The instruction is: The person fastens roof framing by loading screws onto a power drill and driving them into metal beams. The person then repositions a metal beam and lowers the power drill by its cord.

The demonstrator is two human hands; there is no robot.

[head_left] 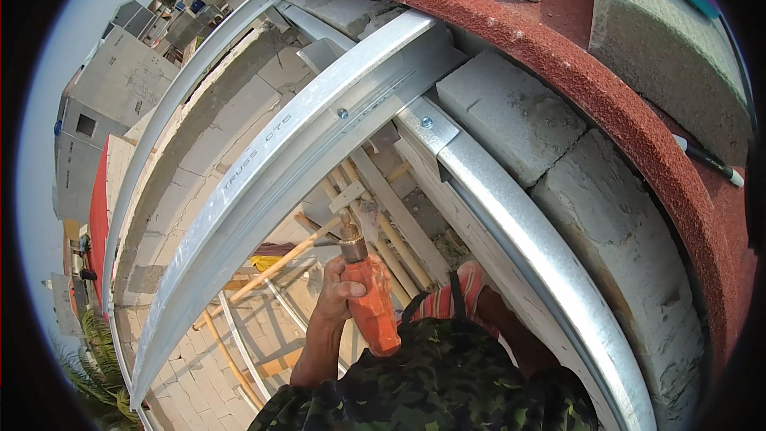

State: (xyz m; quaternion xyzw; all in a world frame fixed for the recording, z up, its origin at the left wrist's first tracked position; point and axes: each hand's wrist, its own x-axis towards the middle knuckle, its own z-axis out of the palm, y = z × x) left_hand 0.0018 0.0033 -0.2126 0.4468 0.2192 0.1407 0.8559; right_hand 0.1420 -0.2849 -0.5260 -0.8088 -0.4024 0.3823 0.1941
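Note:
My left hand [341, 291] is closed round the orange body of a power drill [370, 295], held with its chuck and bit pointing away from me. The drill is below a C-shaped galvanized steel truss [263, 164] that spans from upper right to lower left. My right hand [491, 311] reaches to a red-and-white striped cloth bag [437, 303] with black straps, close to my body; its fingers are hidden there. A second steel channel [523, 215] meets the truss, and a screw head [427, 122] sits in that joint. Another screw head [343, 113] shows on the truss.
Grey blocks [511, 116] line the wall right of the channel, beside a curved red edge [574, 72]. A marker [710, 161] lies on the red surface. Bamboo poles [391, 251] and boards stand well below. Another steel member [163, 112] runs at the left.

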